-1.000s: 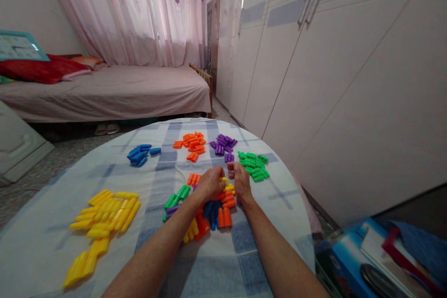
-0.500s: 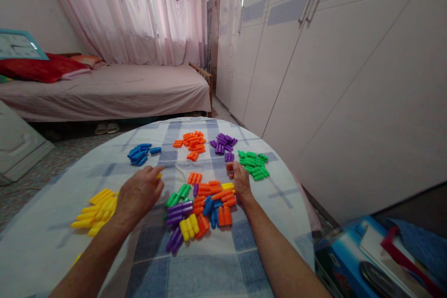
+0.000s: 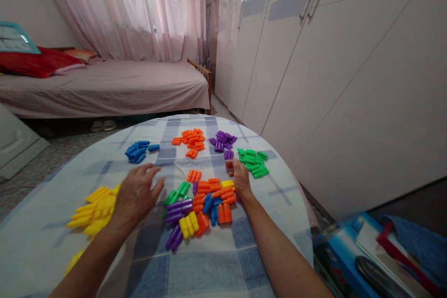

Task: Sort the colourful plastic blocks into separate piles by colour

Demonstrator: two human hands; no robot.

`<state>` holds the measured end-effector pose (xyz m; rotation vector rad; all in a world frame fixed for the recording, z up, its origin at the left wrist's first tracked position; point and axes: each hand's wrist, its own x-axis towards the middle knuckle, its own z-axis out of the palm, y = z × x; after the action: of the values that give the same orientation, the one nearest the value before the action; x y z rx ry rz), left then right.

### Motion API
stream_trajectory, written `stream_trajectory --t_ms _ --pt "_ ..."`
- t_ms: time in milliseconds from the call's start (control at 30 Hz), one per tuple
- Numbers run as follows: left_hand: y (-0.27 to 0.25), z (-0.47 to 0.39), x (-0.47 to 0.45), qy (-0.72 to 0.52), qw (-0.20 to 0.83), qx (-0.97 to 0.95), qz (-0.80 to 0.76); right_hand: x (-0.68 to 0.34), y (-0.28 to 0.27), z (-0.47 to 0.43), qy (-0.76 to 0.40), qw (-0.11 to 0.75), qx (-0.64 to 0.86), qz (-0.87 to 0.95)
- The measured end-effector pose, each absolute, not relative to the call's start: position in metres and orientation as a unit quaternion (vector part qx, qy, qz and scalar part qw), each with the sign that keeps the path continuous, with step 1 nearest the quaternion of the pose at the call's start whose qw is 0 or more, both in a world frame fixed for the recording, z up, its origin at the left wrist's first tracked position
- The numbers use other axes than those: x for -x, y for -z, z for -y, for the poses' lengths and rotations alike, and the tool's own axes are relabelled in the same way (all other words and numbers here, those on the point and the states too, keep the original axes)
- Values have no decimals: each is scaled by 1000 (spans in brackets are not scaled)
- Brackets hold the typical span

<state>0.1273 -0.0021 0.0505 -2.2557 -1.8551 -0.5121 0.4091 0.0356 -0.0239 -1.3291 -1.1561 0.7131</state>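
Observation:
My left hand [image 3: 138, 193] hovers beside a pile of yellow plastic toy pieces [image 3: 96, 209], thumb and fingers apart, nothing seen in it. My right hand [image 3: 240, 176] stays on its edge between the mixed heap and the green pieces [image 3: 254, 163], fingers loosely spread and nothing visible in them. In the mixed heap lie orange pieces [image 3: 225, 213], purple pieces [image 3: 179, 211], yellow pieces [image 3: 189, 225], blue pieces [image 3: 214, 214] and green pieces [image 3: 177, 193]. The pieces look like short round-ended tubes, many joined side by side.
At the back of the round table are a blue pile [image 3: 137, 151], an orange pile [image 3: 193, 140] and a purple pile [image 3: 223, 140]. A checked cloth [image 3: 199, 274] covers the table. Beyond stand a bed [image 3: 115, 84] and a wardrobe [image 3: 349, 79]; a blue box [image 3: 335, 242] is at right.
My left hand has let go of a small yellow piece and moved slightly left, its fingers spreading. My right hand has hardly moved. The whole view has shifted a little.

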Motion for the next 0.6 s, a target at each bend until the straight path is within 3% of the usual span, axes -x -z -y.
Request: stream_trajectory --t_ms 100,167,367,600 --pt "-54 6 -192 212 -48 819 531 -410 24 -35 -315 585 565 489" --pt "-51 8 -235 191 -82 850 485 -411 23 -35 -327 589 561 481" --pt "-40 11 -307 85 -72 858 502 -417 18 -35 -356 602 544 464" --pt "-35 7 -312 111 -107 838 524 -420 20 -37 -336 604 552 467"
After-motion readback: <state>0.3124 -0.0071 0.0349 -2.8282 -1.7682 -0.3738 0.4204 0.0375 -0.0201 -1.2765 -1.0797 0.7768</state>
